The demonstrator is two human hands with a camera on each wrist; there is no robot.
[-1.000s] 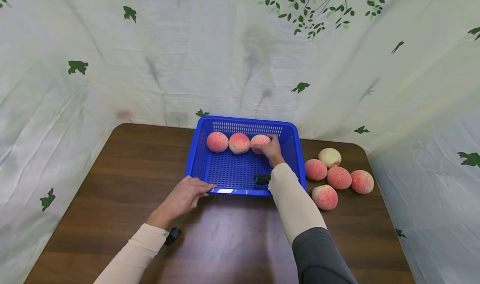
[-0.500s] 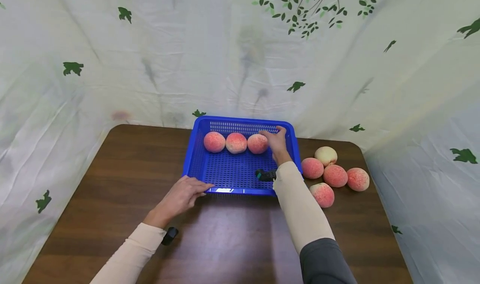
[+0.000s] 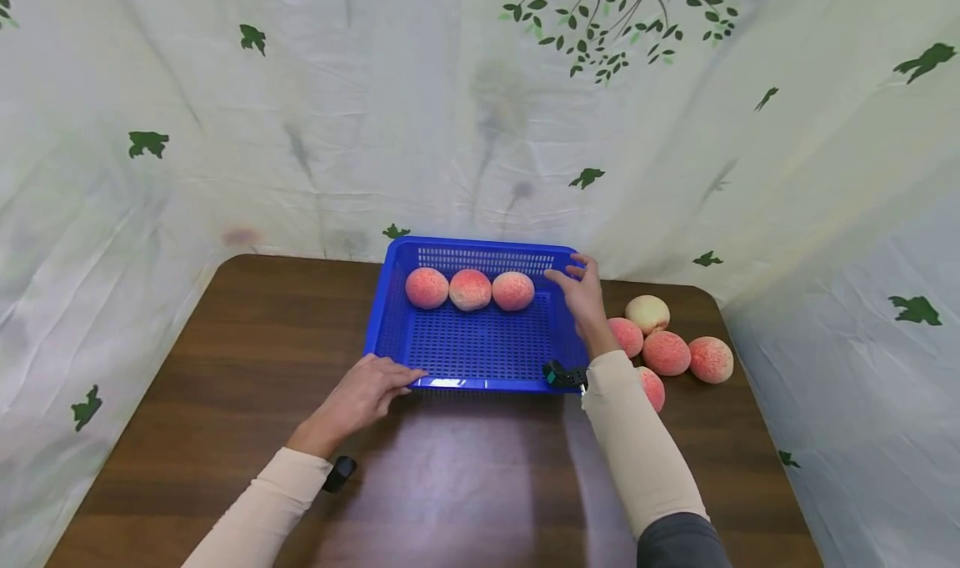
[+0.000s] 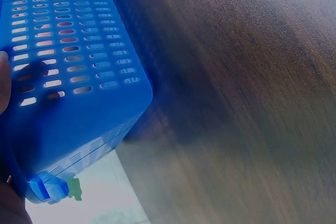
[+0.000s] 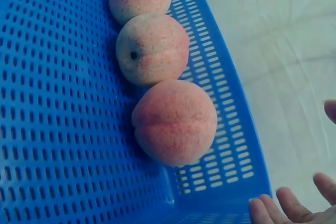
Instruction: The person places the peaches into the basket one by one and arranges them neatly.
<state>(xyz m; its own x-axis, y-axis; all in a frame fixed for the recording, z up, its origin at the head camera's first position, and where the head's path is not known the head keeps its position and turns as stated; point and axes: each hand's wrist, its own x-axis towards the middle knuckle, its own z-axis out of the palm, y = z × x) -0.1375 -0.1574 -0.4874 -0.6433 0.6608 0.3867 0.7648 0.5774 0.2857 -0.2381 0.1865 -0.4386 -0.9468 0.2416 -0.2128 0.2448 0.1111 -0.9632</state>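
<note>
A blue plastic basket [image 3: 480, 384] with slotted walls stands on the brown table. Inside it, three pink peaches [image 3: 513, 291] lie in a row along the back wall, leaving a gap at the right end. My left hand [image 3: 366, 391] holds the basket's front left corner, and in the left wrist view a fingertip [image 4: 4, 82] lies against the slotted outer wall. Over the right end of the basket is my right hand [image 3: 587, 299], its fingers spread with nothing between them. The right wrist view shows the nearest peach [image 5: 176, 123] apart from those fingers.
Right of the basket, several more peaches [image 3: 667, 353] lie loose on the table [image 3: 247, 384], one of them pale [image 3: 647, 313]. My right forearm partly covers two. A white leaf-printed curtain [image 3: 420, 134] hangs behind the table and along its sides.
My right hand has let go of the rightmost peach in the row and moved right toward the basket's right side. My left hand has stayed on the corner.
</note>
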